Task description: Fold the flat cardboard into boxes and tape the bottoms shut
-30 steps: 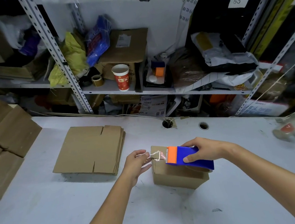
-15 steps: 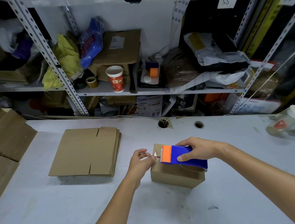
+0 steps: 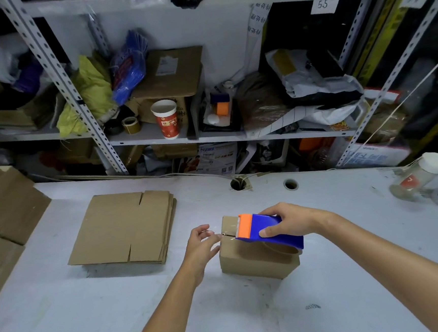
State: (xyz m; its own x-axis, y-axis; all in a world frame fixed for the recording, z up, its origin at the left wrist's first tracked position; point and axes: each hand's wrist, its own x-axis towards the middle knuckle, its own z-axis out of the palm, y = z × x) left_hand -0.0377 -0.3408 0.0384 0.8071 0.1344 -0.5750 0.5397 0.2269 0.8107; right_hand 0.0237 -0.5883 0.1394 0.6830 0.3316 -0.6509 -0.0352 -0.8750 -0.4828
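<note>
A small folded cardboard box point(image 3: 250, 262) stands on the white table point(image 3: 66, 311), its flaps facing up. My right hand point(image 3: 287, 222) grips a blue tape dispenser point(image 3: 268, 229) with an orange head, held over the box's top left edge. My left hand point(image 3: 202, 242) is at the box's left side and pinches the clear tape end point(image 3: 222, 235) drawn from the dispenser. A stack of flat cardboard blanks point(image 3: 124, 228) lies to the left.
Finished brown boxes point(image 3: 2, 211) pile up at the table's left edge. A clear jar with a white lid point(image 3: 420, 174) lies at the far right beside a white object. Two cable holes point(image 3: 291, 184) sit near the table's back edge. Cluttered metal shelves point(image 3: 157, 139) stand behind.
My two hands have come closer together, so the stretch of tape between the dispenser and my left fingers is shorter. The dispenser sits lower on the box's left edge.
</note>
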